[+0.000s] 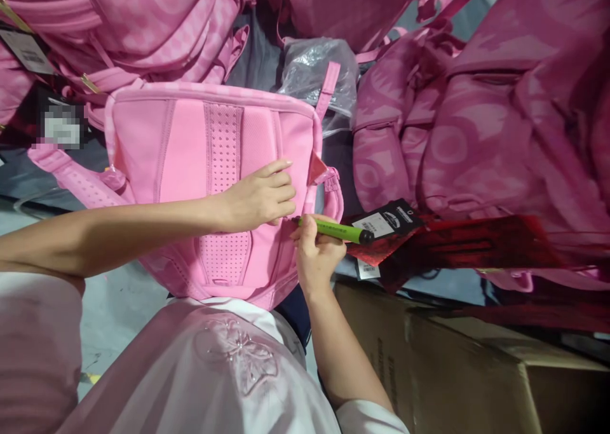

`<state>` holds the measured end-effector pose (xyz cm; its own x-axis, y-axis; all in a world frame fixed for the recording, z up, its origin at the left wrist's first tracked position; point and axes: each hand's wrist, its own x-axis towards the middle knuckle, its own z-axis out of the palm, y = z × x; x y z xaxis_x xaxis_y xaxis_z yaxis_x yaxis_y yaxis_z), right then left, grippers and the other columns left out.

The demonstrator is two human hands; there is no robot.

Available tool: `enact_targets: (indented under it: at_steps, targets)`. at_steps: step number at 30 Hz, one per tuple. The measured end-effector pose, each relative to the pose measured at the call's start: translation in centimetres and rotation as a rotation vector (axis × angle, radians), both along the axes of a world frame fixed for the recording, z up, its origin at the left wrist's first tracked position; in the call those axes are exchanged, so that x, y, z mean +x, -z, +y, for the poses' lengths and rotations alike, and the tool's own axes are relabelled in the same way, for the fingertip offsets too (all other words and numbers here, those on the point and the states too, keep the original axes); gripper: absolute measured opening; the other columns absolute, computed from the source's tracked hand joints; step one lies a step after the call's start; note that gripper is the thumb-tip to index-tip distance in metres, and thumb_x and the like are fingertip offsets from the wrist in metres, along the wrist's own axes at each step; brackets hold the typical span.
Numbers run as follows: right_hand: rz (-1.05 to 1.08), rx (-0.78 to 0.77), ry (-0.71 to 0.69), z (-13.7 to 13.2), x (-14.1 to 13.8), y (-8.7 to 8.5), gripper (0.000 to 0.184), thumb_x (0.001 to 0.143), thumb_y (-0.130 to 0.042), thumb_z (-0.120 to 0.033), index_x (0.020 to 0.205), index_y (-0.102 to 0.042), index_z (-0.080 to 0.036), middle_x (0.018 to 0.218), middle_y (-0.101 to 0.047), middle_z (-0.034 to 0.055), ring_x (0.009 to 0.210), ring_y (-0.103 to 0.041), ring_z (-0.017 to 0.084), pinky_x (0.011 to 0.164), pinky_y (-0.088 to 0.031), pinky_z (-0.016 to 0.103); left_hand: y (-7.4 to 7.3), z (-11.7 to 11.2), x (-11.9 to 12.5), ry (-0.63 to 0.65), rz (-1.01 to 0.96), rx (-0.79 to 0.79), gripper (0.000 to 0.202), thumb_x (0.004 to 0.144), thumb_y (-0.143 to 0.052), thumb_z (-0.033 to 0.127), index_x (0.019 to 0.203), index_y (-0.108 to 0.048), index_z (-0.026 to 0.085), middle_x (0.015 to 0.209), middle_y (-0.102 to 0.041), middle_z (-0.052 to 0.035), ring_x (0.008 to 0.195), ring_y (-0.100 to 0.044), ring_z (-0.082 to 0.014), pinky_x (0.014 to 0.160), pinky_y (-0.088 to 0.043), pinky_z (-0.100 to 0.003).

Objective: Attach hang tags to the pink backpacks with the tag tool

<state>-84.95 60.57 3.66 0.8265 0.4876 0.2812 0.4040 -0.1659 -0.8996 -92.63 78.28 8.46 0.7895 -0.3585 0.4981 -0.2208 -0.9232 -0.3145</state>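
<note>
A pink backpack lies in front of me with its padded back panel facing up, its lower edge against my shirt. My left hand rests on the right part of that panel, its fingers bent and seemingly gripping the fabric; the fingertips are partly hidden. In my right hand is a green marker pen with a black end. The pen's tip points left, close to my left thumb at the panel. A small orange-red triangular piece shows at the bag's right edge, just above my hands.
More pink backpacks lie behind at the left and right. A clear plastic bag sits between them. Black hang tags and red translucent film lie at the right. A cardboard box stands at the lower right.
</note>
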Motion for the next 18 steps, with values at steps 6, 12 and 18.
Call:
enact_targets:
  at_steps: [6,12,18]
  targets:
    - [0.013,-0.001,-0.012,0.03,-0.12,-0.10,0.033,0.094,-0.059,-0.050,0.090,-0.065,-0.018,0.071,-0.070,0.0023,0.053,-0.065,0.015,0.055,-0.055,0.029,-0.09,0.05,0.00,0.007,0.110,-0.065,0.026,0.101,-0.051,0.035,0.086,-0.065,0.019,0.086,-0.064,-0.0002,0.091,-0.056,-0.0154,0.118,-0.039,-0.044]
    - [0.006,-0.006,-0.011,-0.14,0.06,0.61,0.031,0.095,-0.059,-0.049,0.094,-0.065,-0.019,0.079,-0.072,0.0050,0.058,-0.067,0.017,0.057,-0.056,0.031,-0.39,-0.10,-0.20,0.004,0.103,-0.034,0.027,0.102,-0.047,0.033,0.087,-0.066,0.020,0.082,-0.063,-0.0010,0.089,-0.057,-0.0178,0.116,-0.040,-0.045]
    - [0.013,-0.051,-0.006,-0.14,0.09,0.36,0.036,0.094,-0.059,-0.053,0.097,-0.065,-0.018,0.076,-0.071,0.0047,0.061,-0.068,0.017,0.058,-0.056,0.030,-0.76,0.12,0.02,-0.018,0.169,-0.026,0.032,0.104,-0.041,0.033,0.093,-0.069,0.022,0.084,-0.066,-0.0024,0.090,-0.061,-0.0201,0.116,-0.041,-0.046]
